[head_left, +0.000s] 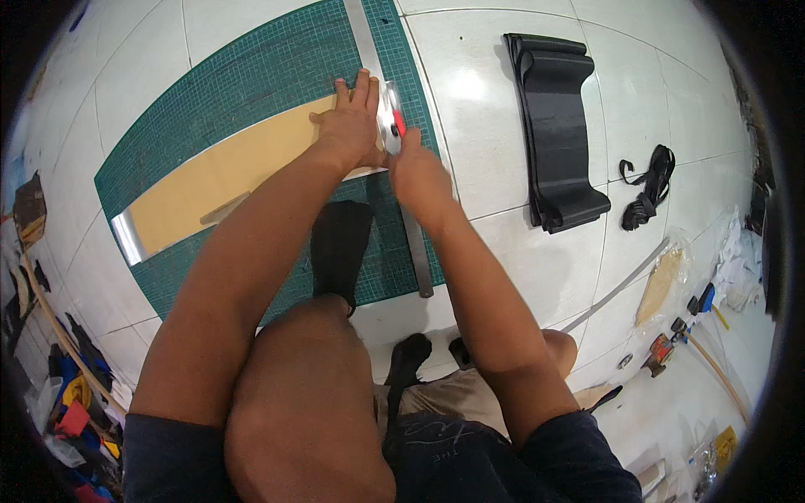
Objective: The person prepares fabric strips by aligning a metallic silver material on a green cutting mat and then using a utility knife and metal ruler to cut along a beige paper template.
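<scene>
My left hand (350,117) flat, pinning ruler (394,142) on tan sheet (226,172) | right hand (415,172) grasping rotary cutter (391,126) at ruler edge | sheet on green mat (251,75) | cut looks underway near sheet's end, unfinished.

A brightly lit scene is shown from overhead, with glare seen on the white floor tiles (470,84), straight edges bent by fisheye distortion, and corners blacked out.

The right hand (417,172) hides most of the red-and-silver rotary cutter (392,121); its blade edge cannot be made out.
</scene>
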A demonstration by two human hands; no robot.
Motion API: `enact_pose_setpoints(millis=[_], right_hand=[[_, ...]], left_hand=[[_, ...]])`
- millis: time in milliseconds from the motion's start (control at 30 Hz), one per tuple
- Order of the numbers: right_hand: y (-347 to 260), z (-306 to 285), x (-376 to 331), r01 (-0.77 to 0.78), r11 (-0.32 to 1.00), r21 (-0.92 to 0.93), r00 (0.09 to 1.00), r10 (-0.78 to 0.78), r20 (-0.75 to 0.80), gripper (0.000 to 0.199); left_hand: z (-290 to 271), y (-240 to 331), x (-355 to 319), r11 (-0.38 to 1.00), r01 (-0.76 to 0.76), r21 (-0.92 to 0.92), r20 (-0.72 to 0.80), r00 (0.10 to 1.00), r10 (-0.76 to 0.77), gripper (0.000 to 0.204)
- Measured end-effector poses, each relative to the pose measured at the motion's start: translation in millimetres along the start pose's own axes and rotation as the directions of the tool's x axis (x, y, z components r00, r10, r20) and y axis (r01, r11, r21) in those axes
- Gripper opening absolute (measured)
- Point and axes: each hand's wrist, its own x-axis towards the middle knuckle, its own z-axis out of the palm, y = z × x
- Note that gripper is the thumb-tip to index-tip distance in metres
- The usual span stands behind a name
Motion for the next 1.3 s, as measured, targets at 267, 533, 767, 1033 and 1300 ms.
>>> enact_pose_setpoints(millis=[267,533,767,1033,1300], right_hand=[[33,12,-82,-0.114,0.993,0.022,0.984,0.110,0.137,0.023],[56,30,-109,-0.190,0.980,-0.053,0.972,0.195,0.129,0.027],[18,-3,-66,-0.047,0.996,0.075,0.999,0.045,0.028,0.025],[-1,11,9,0.011,0.999,0.046,0.996,-0.007,-0.090,0.022],[0,15,18,0.034,0.999,0.026,0.994,-0.031,-0.101,0.022]], left_hand=[[0,0,-2,1.000,0.012,-0.011,0.006,1.000,-0.012,0.142],[-2,2,-3,0.999,-0.025,-0.027,-0.021,0.999,0.024,0.142],[1,-4,-1,0.998,-0.029,-0.052,-0.023,0.999,0.028,0.140],[-2,0,1,1.000,-0.006,-0.008,0.011,1.000,0.006,0.134],[1,0,2,1.000,0.016,0.000,0.011,1.000,-0.016,0.132]])
